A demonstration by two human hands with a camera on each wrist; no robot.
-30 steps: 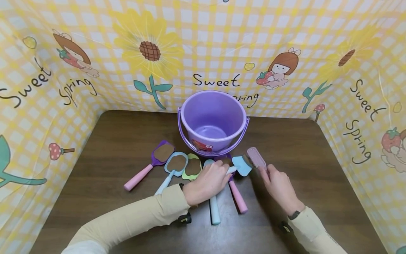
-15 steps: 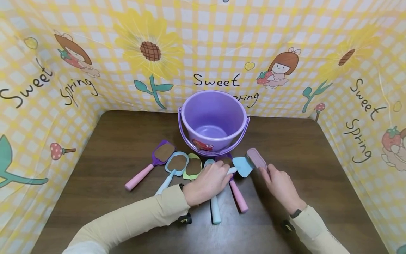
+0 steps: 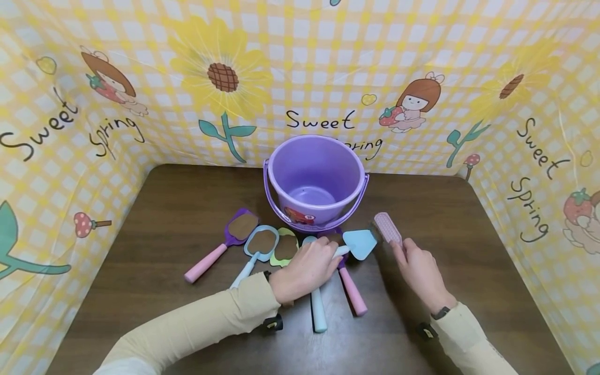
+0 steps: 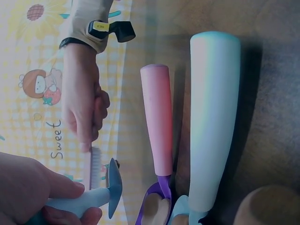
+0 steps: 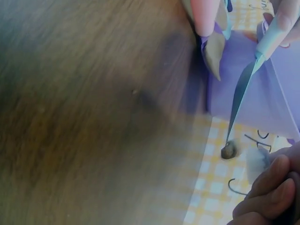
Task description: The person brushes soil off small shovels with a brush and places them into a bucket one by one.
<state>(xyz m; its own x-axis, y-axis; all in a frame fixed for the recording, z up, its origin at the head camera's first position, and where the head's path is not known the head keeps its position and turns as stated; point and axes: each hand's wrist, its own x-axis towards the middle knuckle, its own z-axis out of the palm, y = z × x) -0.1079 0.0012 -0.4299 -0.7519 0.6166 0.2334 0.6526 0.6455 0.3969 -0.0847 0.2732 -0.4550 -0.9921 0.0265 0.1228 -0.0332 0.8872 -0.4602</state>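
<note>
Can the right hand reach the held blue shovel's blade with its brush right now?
Probably yes: the right hand grips the pink brush close beside the blade, and no other tool stands between.

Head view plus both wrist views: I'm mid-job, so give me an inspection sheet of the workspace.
Surface: brown wood-grain table.
Job's things: light-blue spade, held off the table; pink brush, close to its blade.
Clutter: small brown lump by the blade's tip, what it is unclear; loose tools on the near side of the purple bucket: two pink-handled purple tools, two light-blue tools, one green tool.
Grips: left grip, a bare hand, holds the spade; right grip, also bare, holds the brush.
Cables: nothing seen.
Surroundings: yellow-checked cloth behind and on both sides.
</note>
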